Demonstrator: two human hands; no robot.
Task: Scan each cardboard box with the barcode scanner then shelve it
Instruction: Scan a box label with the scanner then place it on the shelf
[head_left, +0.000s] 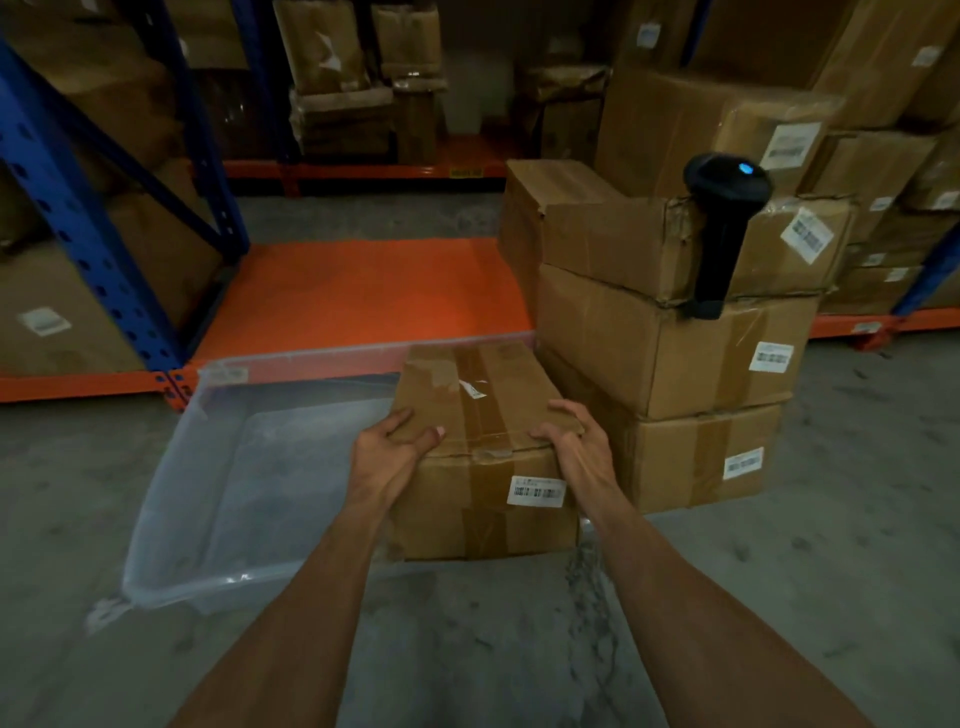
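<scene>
A taped cardboard box with a white barcode label on its near side sits at the right end of a clear plastic tub. My left hand grips its near left top edge, and my right hand grips the near right top edge. A black barcode scanner with a blue light stands upright, leaning against the top box of a stack of three boxes to the right. Behind the tub lies the bare orange shelf deck.
Blue rack uprights with orange beams stand at left, boxes behind them. More labelled boxes fill the right rack. Grey concrete floor lies in front.
</scene>
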